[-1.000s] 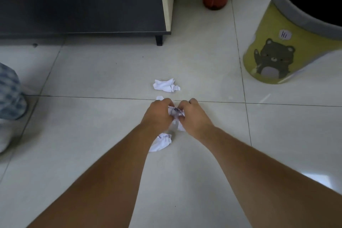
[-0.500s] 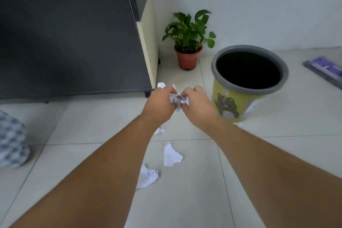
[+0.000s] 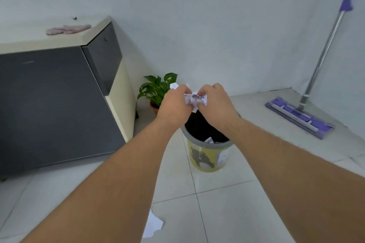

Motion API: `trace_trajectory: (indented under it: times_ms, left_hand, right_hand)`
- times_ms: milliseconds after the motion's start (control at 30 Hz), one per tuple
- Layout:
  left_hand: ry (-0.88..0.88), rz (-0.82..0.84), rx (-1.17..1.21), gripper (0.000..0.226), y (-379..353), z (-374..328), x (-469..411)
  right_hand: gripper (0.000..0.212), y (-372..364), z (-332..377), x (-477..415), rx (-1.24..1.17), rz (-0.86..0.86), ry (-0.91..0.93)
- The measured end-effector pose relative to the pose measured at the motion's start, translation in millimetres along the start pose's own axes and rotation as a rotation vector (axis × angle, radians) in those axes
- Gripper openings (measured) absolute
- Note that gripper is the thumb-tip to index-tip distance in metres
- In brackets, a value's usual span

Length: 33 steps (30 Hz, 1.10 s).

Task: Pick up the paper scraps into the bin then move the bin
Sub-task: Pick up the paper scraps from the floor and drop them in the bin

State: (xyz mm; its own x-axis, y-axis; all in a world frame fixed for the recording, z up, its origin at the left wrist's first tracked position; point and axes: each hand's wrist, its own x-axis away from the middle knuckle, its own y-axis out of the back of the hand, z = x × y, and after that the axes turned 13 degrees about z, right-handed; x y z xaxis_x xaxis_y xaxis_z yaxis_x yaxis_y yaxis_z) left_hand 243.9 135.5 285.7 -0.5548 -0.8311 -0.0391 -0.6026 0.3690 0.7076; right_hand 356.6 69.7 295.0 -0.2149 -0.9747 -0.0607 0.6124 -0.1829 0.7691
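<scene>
A view from the person's own head looks down two bare forearms reaching forward over a pale tiled floor [image 3: 227,203]. Both hands meet in front of the body: the left hand [image 3: 174,104] and the right hand [image 3: 216,103] each have their grip pinched onto the same crumpled bundle of paper scraps [image 3: 195,99], white with a small black printed patch on top, with the fingers curled tight around its two ends. The bundle hangs in the air directly above the open mouth of the bin [image 3: 207,156], a yellow tub with a grey rim and a cartoon bear on its side, standing upright on the floor. A bit of white paper already lies inside the bin near its front rim. At least one loose scrap [image 3: 153,225] remains on the floor close to the person, well apart from the bin. Behind the bin sits a potted plant [image 3: 156,89]; a dark cabinet [image 3: 51,104] stands to the left and a purple mop [image 3: 300,113] leans in the right corner. The step in hand appears to be dropping the gathered paper into the bin. The next move likely calls for both grips to loosen together so the bundle falls straight in, then a return for the floor scrap before the bin is moved.
</scene>
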Motion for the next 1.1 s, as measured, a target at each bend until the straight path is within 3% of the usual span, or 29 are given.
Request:
trace_trajectory:
  times_ms: [233,633,833,933,1100]
  left_hand:
    - [-0.004,0.007,-0.046,0.024,-13,-6,-20]
    - [0.087,0.148,-0.034,0.026,-90,44,-51]
    - [0.112,0.404,-0.079,0.089,-100,50,-63]
    - [0.099,0.303,-0.043,0.082,-83,61,-58]
    - [0.249,0.162,0.016,0.074,-34,124,-26]
  right_hand:
    - [0.025,5,-19,-11,0.0,-0.015,-0.011]
    - [0.03,-43,-95,-30,0.043,0.078,-0.152]
    - [0.068,-59,-128,-55,0.036,0.217,-0.275]
    - [0.068,-67,-128,-55,0.089,0.157,-0.3]
    - [0.055,-98,-103,-42,0.039,0.08,-0.183]
